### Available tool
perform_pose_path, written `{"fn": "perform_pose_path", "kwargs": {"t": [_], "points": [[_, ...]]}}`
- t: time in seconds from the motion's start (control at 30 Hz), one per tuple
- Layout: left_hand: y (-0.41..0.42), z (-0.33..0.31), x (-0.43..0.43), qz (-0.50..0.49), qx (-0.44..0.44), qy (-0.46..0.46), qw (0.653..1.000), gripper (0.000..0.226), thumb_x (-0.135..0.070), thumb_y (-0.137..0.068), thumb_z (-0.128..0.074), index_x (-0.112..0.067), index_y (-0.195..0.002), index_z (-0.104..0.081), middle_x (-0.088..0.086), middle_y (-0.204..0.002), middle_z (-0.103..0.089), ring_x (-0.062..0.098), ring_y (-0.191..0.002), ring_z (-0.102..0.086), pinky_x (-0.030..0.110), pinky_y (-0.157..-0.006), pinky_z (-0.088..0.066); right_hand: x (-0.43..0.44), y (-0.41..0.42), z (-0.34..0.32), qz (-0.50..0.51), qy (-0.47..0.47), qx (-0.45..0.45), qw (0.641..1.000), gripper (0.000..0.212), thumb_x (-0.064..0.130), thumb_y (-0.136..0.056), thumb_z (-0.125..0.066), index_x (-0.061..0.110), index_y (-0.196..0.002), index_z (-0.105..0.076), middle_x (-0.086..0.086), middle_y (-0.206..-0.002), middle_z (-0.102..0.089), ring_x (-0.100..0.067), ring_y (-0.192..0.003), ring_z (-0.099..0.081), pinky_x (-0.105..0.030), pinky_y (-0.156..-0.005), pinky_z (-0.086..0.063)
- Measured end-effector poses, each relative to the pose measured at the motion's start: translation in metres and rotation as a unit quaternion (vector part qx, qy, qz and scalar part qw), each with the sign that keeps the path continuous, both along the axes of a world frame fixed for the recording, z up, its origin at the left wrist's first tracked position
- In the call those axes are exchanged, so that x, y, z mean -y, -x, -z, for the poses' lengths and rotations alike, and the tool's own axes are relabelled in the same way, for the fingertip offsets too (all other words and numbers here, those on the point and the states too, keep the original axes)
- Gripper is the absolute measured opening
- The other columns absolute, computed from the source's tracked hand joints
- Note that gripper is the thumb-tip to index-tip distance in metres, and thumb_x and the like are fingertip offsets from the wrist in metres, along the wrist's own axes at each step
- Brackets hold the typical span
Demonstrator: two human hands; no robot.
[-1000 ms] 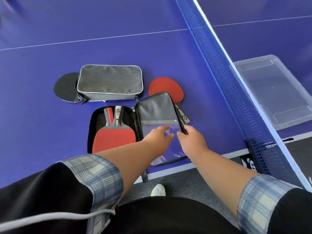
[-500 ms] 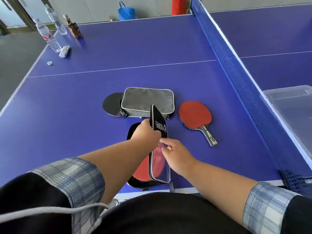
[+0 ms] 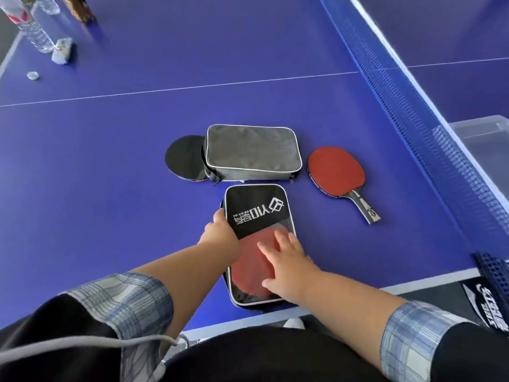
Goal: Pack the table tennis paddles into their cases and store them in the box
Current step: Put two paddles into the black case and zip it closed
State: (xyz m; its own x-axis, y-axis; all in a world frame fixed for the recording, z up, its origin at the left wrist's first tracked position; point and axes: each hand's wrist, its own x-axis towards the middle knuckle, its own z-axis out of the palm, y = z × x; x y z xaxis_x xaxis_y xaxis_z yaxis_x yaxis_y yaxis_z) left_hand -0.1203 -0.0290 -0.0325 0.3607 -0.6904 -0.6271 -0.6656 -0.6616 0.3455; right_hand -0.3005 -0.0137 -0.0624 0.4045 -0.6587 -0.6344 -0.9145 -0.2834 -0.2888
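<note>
A black case [image 3: 254, 209] with white lettering lies folded shut near the table's front edge; a red paddle [image 3: 252, 267] shows through its clear window. My left hand [image 3: 220, 232] grips the case's left edge. My right hand [image 3: 286, 264] rests flat, fingers spread, on the clear window. Behind it lies a grey case [image 3: 252, 151] with a black paddle [image 3: 186, 158] sticking out from under its left end. A loose red paddle [image 3: 336, 170] lies to the right, handle pointing toward me.
The blue net [image 3: 429, 128] runs along the right. Beyond it sits a clear plastic box [image 3: 487, 144]. Water bottles [image 3: 33, 31] and small items stand at the table's far left corner. The white table edge [image 3: 330, 310] is just below the black case.
The black case's lid went from lying open, through standing upright, to folded down flat over the paddle. My right hand now presses on top of it.
</note>
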Motion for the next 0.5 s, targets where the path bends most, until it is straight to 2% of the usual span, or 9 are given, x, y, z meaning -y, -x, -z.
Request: {"fn": "perform_pose_path", "kwargs": {"t": [0.1,0.2,0.27,0.37,0.43,0.5], "points": [[-0.012,0.013,0.006,0.006,0.015,-0.034,0.999,0.078,-0.009,-0.086,-0.058,-0.025,-0.150,-0.018,0.013,-0.129,-0.045,0.034,-0.111,-0.056,0.048,-0.096,-0.050,-0.006,-0.002,0.010,0.003,0.020,-0.007,1.000,0.093,0.048,-0.088,-0.064,0.047,-0.155,0.000,0.005,-0.166,0.022,-0.028,-0.152,0.025,-0.056,-0.114,-0.035],[-0.017,0.018,0.013,0.058,0.075,-0.026,0.995,0.091,-0.011,-0.082,-0.065,-0.029,-0.153,-0.011,0.010,-0.137,-0.037,0.031,-0.121,-0.046,0.043,-0.098,-0.047,-0.007,-0.003,0.012,0.007,0.027,-0.009,1.000,0.095,0.049,-0.087,-0.065,0.050,-0.154,0.002,0.008,-0.165,0.024,-0.026,-0.151,0.027,-0.051,-0.112,-0.037],[-0.014,0.022,0.014,0.161,0.141,0.048,0.976,0.101,-0.013,-0.081,-0.065,-0.030,-0.156,0.001,0.006,-0.152,-0.023,0.028,-0.135,-0.033,0.041,-0.107,-0.037,-0.007,-0.004,0.012,0.013,0.019,-0.008,1.000,0.096,0.048,-0.087,-0.066,0.051,-0.154,0.002,0.010,-0.165,0.025,-0.024,-0.151,0.027,-0.052,-0.114,-0.035],[-0.001,0.030,0.017,0.291,0.134,0.143,0.937,0.097,-0.018,-0.087,-0.059,-0.026,-0.156,0.008,0.005,-0.164,-0.004,0.029,-0.149,-0.008,0.042,-0.122,-0.010,-0.008,-0.004,0.011,0.021,0.004,0.004,1.000,0.093,0.045,-0.088,-0.066,0.049,-0.154,-0.001,0.013,-0.165,0.025,-0.021,-0.151,0.028,-0.051,-0.117,-0.029],[0.014,0.038,0.019,0.336,0.115,0.146,0.924,0.100,-0.017,-0.087,-0.061,-0.025,-0.156,0.011,0.004,-0.165,0.002,0.027,-0.152,0.004,0.043,-0.121,0.003,-0.007,0.001,0.010,0.048,0.005,0.053,0.997,0.076,0.039,-0.093,-0.061,0.046,-0.154,-0.017,0.013,-0.168,0.011,-0.017,-0.154,0.018,-0.044,-0.120,-0.024],[0.029,0.045,0.021,0.349,0.099,0.149,0.920,0.094,-0.019,-0.089,-0.055,-0.026,-0.156,0.011,0.001,-0.166,0.005,0.025,-0.152,0.009,0.043,-0.119,0.011,0.002,0.013,0.008,0.118,0.035,0.140,0.982,0.053,0.028,-0.096,-0.056,0.038,-0.146,-0.042,0.008,-0.161,-0.028,-0.012,-0.151,-0.016,-0.034,-0.119,-0.029]]}}
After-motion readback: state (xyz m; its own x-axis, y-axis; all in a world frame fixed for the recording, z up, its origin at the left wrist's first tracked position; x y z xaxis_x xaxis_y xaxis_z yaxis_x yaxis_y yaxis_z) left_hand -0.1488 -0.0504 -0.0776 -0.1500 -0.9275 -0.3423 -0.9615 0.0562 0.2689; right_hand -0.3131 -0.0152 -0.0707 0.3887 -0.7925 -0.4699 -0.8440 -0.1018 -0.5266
